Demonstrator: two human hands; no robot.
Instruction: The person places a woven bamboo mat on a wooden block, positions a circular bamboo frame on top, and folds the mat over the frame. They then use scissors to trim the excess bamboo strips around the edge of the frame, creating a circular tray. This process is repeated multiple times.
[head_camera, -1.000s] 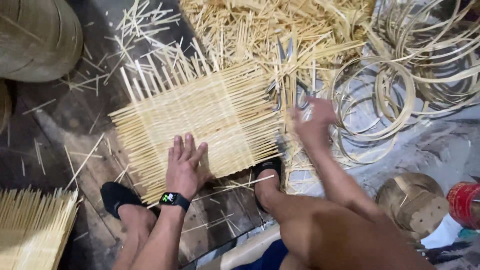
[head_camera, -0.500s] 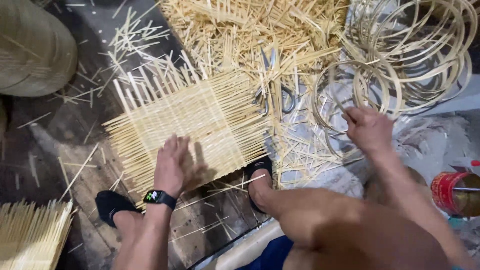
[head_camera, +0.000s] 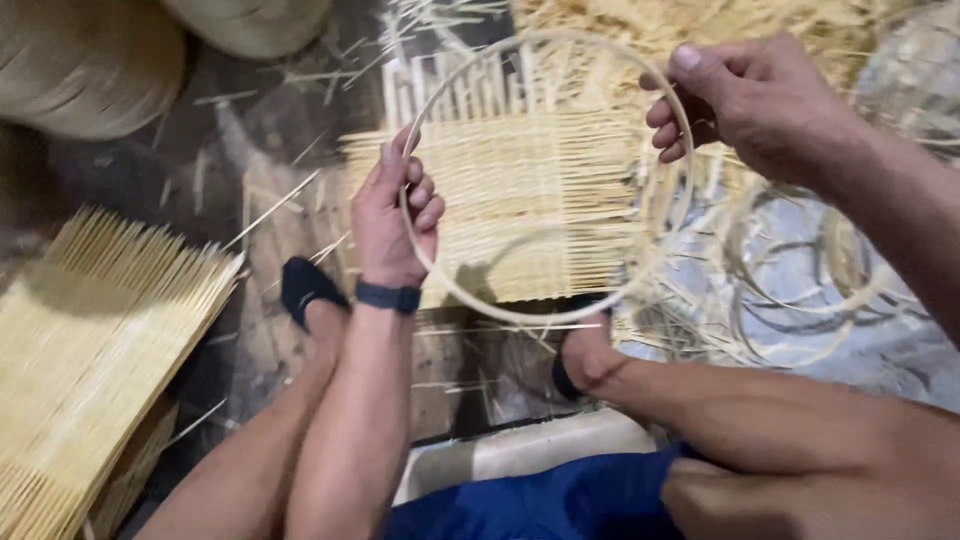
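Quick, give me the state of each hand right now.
Left hand: closed on the left side of the bamboo ring.
Right hand: closed on the ring's upper right edge.

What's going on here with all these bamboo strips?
A person sits low over a floor strewn with thin bamboo strips. Both hands hold one bamboo hoop: the left hand grips its left side, and the right hand pinches its upper right. The hoop is held above a flat woven bamboo mat that lies on the floor between the person's feet. More loose hoops lie to the right, and a stack of bamboo strips lies to the left.
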